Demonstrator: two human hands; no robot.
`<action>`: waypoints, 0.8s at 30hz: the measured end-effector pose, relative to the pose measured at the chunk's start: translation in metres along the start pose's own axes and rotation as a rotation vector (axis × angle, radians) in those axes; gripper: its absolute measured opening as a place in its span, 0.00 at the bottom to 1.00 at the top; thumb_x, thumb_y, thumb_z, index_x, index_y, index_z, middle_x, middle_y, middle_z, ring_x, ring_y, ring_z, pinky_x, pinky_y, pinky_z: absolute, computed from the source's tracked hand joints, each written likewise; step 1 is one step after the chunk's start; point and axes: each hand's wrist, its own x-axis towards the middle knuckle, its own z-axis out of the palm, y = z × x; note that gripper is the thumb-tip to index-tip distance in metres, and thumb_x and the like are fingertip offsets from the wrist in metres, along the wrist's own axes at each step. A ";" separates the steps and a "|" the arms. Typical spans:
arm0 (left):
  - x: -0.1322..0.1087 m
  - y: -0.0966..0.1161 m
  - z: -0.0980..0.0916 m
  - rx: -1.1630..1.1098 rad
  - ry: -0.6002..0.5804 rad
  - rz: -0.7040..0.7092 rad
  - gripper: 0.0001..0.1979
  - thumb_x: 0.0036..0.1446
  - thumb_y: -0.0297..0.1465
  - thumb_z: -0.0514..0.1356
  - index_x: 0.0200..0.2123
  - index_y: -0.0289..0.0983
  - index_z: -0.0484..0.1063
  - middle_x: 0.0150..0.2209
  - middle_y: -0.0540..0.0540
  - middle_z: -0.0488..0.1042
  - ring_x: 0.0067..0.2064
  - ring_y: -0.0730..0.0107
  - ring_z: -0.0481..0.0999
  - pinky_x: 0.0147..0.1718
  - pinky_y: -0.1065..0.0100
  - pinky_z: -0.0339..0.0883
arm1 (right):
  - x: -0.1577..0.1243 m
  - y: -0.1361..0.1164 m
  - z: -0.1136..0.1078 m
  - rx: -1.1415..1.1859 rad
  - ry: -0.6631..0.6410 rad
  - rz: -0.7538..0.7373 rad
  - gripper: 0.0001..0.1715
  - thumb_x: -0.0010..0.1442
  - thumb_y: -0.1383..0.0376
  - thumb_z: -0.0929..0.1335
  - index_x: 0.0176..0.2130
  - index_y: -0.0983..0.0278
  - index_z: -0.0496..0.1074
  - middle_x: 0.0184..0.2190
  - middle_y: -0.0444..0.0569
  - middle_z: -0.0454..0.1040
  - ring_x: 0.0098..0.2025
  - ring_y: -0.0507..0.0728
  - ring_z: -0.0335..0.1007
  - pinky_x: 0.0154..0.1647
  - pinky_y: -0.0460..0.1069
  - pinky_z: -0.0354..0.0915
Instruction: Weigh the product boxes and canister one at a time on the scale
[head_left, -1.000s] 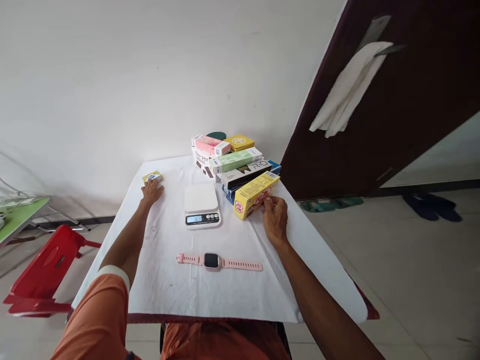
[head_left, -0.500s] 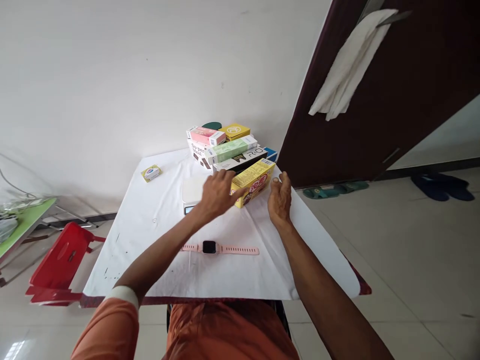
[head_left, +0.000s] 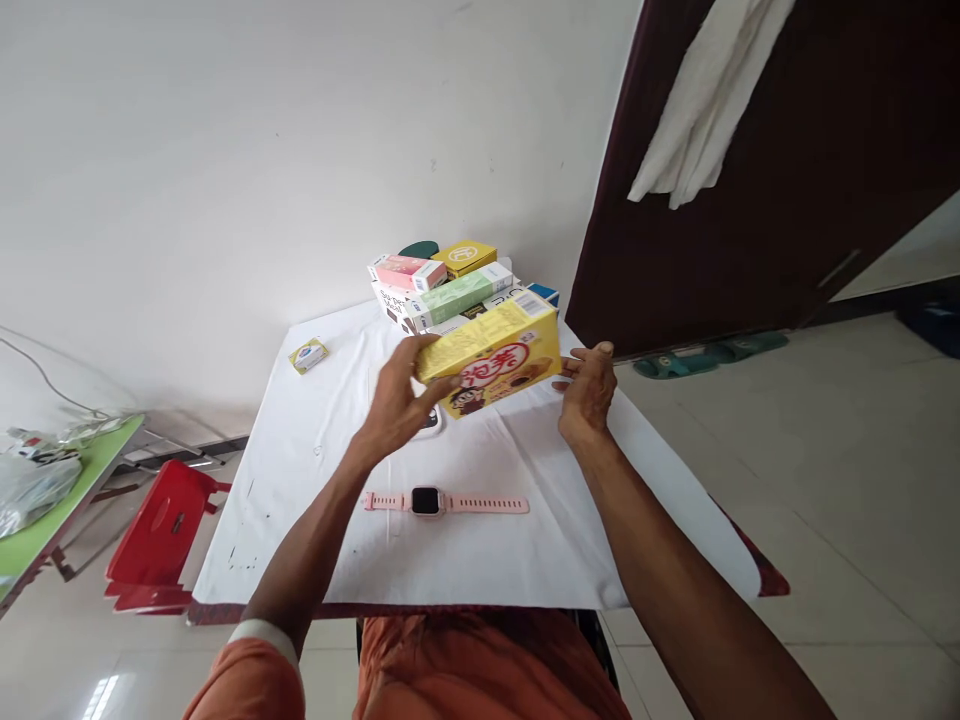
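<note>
A yellow snack box [head_left: 499, 350] with red lettering and a cartoon figure is up off the table, its printed front tilted toward me. My left hand [head_left: 401, 395] grips its left end, thumb across the front and fingers at the top edge. At the right end is my right hand [head_left: 589, 392], thumb raised and fingers apart, fingertips close to the box's edge; whether they touch it I cannot tell. Under the box and my left hand, a white device like a kitchen scale [head_left: 430, 424] is mostly hidden. A pink-strapped smartwatch [head_left: 426, 501] lies flat nearer to me.
Behind stand stacked cartons, including a green-and-white box [head_left: 461, 298], a pink box [head_left: 407, 271] and a yellow box [head_left: 466, 257]. A small yellow-and-white box [head_left: 308, 356] lies at the table's left. A red chair [head_left: 165, 530] is beside the white-covered table [head_left: 480, 560].
My left hand has taken hold of the yellow snack box and lifted it off the table, toward me. My right hand has stayed by its right end, thumb now spread. The view has shifted slightly.
</note>
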 end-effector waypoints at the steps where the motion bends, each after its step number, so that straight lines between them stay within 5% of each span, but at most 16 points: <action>1: -0.007 0.001 -0.016 -0.012 0.035 -0.018 0.20 0.63 0.40 0.66 0.54 0.40 0.69 0.50 0.43 0.77 0.49 0.61 0.76 0.46 0.61 0.72 | -0.002 -0.001 0.001 0.006 -0.010 0.009 0.42 0.66 0.32 0.52 0.45 0.61 0.70 0.38 0.53 0.80 0.42 0.61 0.77 0.35 0.52 0.71; 5: -0.027 -0.016 -0.072 0.039 0.137 -0.096 0.22 0.61 0.39 0.67 0.56 0.42 0.71 0.52 0.43 0.77 0.50 0.60 0.76 0.46 0.61 0.73 | -0.010 -0.001 0.003 -0.003 -0.039 0.003 0.40 0.65 0.32 0.53 0.43 0.60 0.69 0.37 0.52 0.81 0.41 0.61 0.76 0.34 0.52 0.70; 9: -0.032 -0.051 -0.101 0.090 0.120 -0.156 0.22 0.59 0.39 0.67 0.55 0.41 0.73 0.52 0.42 0.77 0.49 0.59 0.76 0.45 0.61 0.73 | -0.012 0.003 0.004 -0.039 -0.048 -0.014 0.38 0.65 0.31 0.54 0.41 0.59 0.69 0.35 0.52 0.80 0.39 0.61 0.76 0.34 0.53 0.70; 16: -0.021 -0.102 -0.095 0.051 0.030 -0.215 0.23 0.58 0.42 0.67 0.54 0.40 0.74 0.52 0.41 0.77 0.50 0.57 0.77 0.42 0.62 0.72 | -0.012 0.009 0.000 -0.130 -0.082 -0.099 0.36 0.66 0.33 0.55 0.41 0.59 0.68 0.36 0.52 0.80 0.39 0.60 0.76 0.37 0.53 0.70; 24: -0.015 -0.117 -0.098 0.077 -0.031 -0.214 0.29 0.57 0.46 0.68 0.59 0.43 0.72 0.57 0.41 0.76 0.54 0.55 0.76 0.46 0.59 0.74 | -0.011 0.011 0.001 -0.146 -0.072 -0.106 0.33 0.67 0.35 0.56 0.40 0.59 0.68 0.34 0.52 0.80 0.39 0.62 0.77 0.35 0.54 0.71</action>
